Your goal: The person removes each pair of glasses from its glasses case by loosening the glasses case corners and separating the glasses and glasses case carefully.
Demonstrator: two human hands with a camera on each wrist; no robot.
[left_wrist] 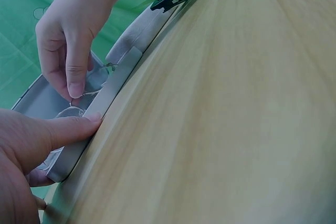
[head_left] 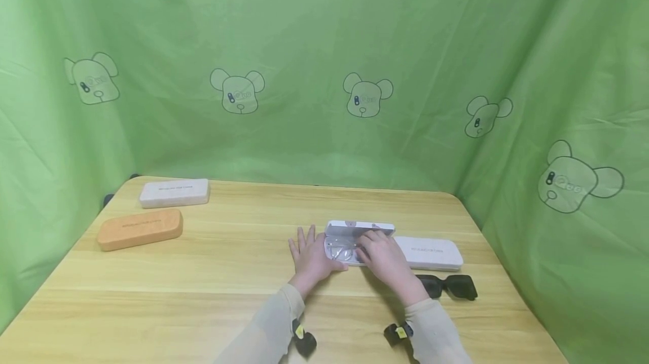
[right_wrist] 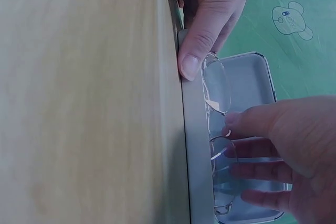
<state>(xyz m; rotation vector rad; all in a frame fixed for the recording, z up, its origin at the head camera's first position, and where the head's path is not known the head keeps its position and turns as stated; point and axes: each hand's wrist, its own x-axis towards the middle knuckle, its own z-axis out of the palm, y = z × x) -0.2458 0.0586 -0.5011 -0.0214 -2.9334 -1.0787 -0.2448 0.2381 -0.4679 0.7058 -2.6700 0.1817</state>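
Observation:
An eyeglass case (head_left: 360,230) stands with its lid up, and its inside is grey. Wire-rimmed glasses (right_wrist: 218,85) with clear round lenses are in it. My left hand (head_left: 310,257) holds the case at its left end, the thumb pressed on the front wall and the other fingers spread past the end. From above, my right hand (head_left: 385,257) reaches into the case and pinches the glasses at the bridge between thumb and forefinger. The right hand's other fingers hang over one lens, and in the head view that hand hides part of the glasses.
A closed white glasses case (head_left: 431,252) lies right of the held case, with black sunglasses (head_left: 451,286) in front of it. At the table's far left are another white case (head_left: 174,192) and an orange case (head_left: 141,230). A green curtain (head_left: 304,43) surrounds the table.

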